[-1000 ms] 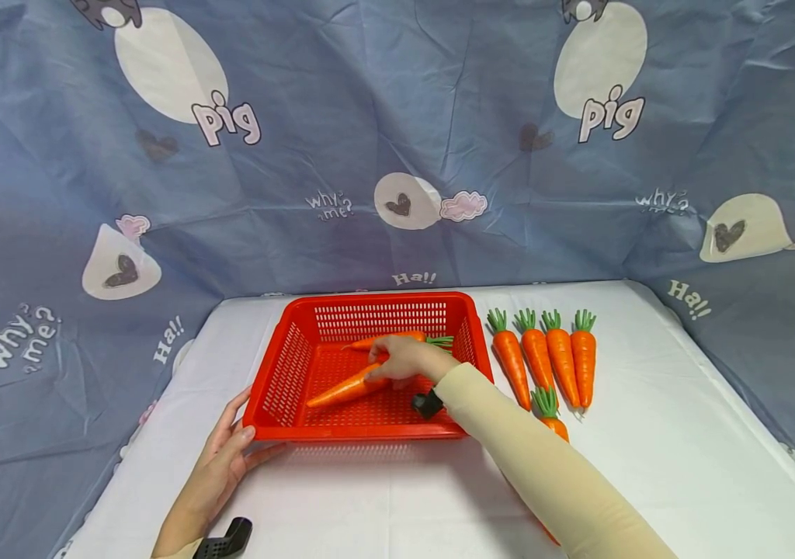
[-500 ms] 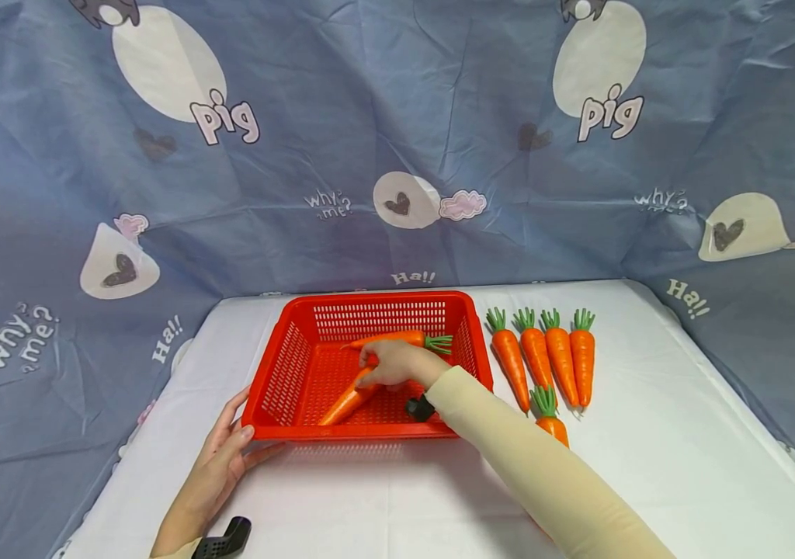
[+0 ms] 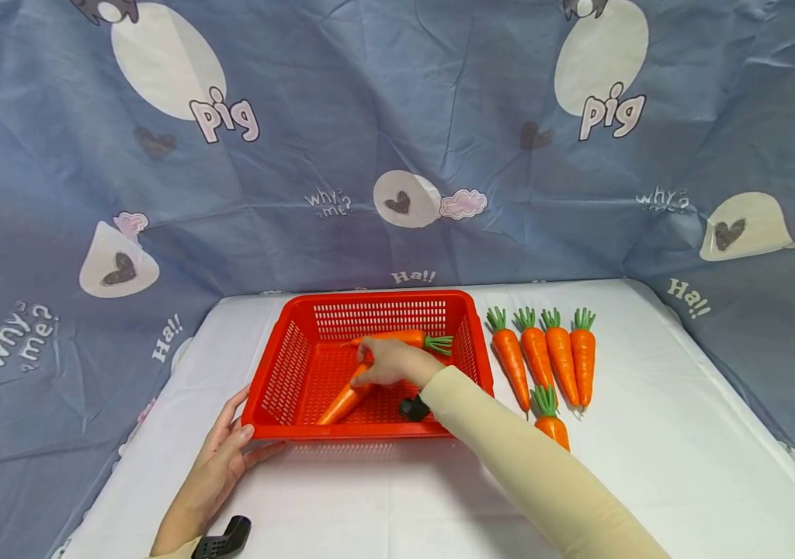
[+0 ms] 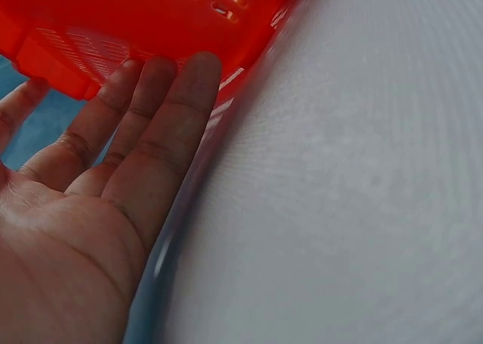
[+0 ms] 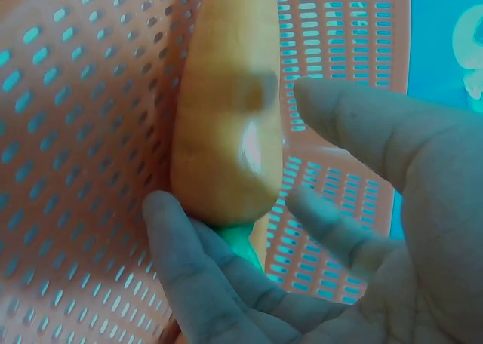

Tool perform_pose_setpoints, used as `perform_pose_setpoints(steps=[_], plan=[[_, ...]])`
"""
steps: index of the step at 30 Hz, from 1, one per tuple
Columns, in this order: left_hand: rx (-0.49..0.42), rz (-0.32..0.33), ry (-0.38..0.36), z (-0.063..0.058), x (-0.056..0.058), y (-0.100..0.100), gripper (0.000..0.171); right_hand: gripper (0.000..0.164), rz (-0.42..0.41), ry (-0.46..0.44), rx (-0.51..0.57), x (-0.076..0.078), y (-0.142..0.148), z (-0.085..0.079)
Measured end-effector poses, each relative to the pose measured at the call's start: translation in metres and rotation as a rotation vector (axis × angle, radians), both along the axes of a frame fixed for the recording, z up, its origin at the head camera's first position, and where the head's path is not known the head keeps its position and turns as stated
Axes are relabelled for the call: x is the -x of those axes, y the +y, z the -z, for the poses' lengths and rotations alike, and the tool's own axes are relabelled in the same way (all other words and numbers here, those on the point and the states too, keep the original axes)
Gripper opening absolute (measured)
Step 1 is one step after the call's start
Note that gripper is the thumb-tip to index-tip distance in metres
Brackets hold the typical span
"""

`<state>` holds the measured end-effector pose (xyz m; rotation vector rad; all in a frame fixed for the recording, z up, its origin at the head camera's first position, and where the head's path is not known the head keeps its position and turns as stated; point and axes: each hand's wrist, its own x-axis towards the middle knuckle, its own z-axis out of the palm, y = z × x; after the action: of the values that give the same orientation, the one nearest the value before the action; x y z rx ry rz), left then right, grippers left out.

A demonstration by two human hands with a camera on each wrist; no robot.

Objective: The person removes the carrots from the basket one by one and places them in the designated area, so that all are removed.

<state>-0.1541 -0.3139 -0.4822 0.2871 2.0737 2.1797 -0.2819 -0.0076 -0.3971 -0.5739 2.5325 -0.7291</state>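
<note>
A red plastic basket (image 3: 355,432) with slotted walls stands on the white cloth. My left hand (image 3: 212,473) holds its near left corner, the thumb at the rim and, in the left wrist view, long fingers (image 4: 162,144) up against the basket's outside. Inside the basket, my right hand (image 3: 394,362) is over the crown end of a carrot (image 3: 343,405) that lies slantwise, its tip toward the front. In the right wrist view the fingers spread loosely around the carrot (image 5: 226,133), with gaps beside it; its green top is partly hidden. Behind lies another carrot (image 3: 407,337), its greens pointing right.
Several carrots (image 3: 560,365) lie side by side right of the basket, green tops away from me. Nearer, one more carrot (image 3: 552,428) is partly covered by the right sleeve (image 3: 537,466). A printed blue cloth (image 3: 328,140) hangs behind the table.
The carrot under my right hand has turned, its tip swinging toward the basket's front wall, then stayed there. The right hand has shifted slightly left. My left hand has stayed at the corner.
</note>
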Motion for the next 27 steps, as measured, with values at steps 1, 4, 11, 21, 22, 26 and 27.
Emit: perform_pose_setpoints(steps=[1, 4, 11, 21, 22, 26, 27], plan=[[0.0, -0.001, 0.001, 0.0, 0.0, 0.0, 0.064, 0.035, 0.019, -0.015, 0.009, 0.0, 0.001, 0.0], [0.003, -0.003, 0.002, 0.0, 0.0, 0.0, 0.064, 0.034, 0.069, -0.044, 0.011, 0.002, 0.004, 0.001], [-0.001, 0.007, 0.009, 0.001, 0.002, -0.001, 0.063, 0.037, 0.128, -0.08, 0.001, 0.006, 0.014, 0.001], [-0.022, 0.031, 0.038, 0.003, 0.001, -0.003, 0.061, 0.044, 0.212, -0.42, 0.268, 0.009, 0.022, 0.006], [-0.021, 0.031, 0.036, 0.003, 0.001, -0.003, 0.061, 0.042, 0.218, -0.446, 0.284, 0.009, 0.022, 0.006], [-0.016, 0.028, 0.029, 0.003, 0.001, -0.003, 0.061, 0.037, 0.245, -0.54, 0.321, 0.011, 0.02, 0.009], [-0.015, 0.028, 0.028, 0.003, 0.001, -0.003, 0.061, 0.037, 0.253, -0.561, 0.331, 0.011, 0.02, 0.01]])
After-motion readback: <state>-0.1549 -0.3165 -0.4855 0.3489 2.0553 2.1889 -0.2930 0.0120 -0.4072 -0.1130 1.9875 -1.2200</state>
